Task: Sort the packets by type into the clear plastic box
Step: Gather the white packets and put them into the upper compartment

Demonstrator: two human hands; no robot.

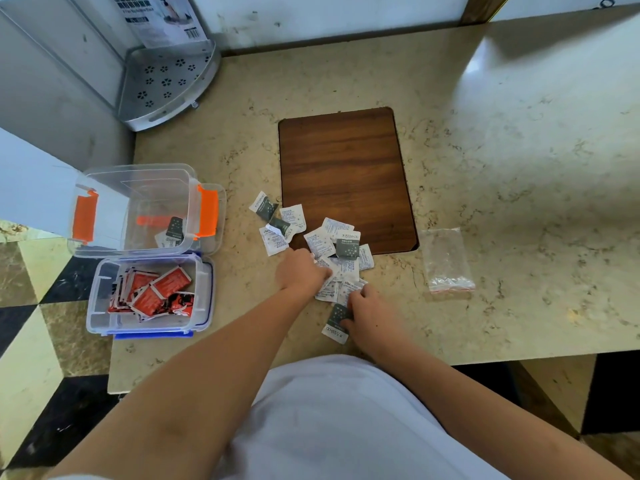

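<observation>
Your left hand (302,271) lay knuckles-up on the near side of the scattered white-and-green packets (313,237) on the marble tabletop (519,168), its fingers curled down into the pile; whether they had pinched a packet you could not tell from above. Your right hand (369,311) rested just beside it, nearer the tabletop's front edge, with its fingers bent over one green-ended packet (336,323) that lay flat under them, touching it, though the grip itself was hidden. The rest of the pile spread from your hands toward the near left corner of the brown wooden board (343,168), a few packets overlapping its edge. To your left stood the clear plastic box with orange latches (138,209), holding a couple of the white-and-green packets near its right wall. Just in front of it, closer to you, sat a second clear box with blue latches (150,294), filled with red packets (156,292). A small clear zip bag (446,259) lay well apart on the right.
</observation>
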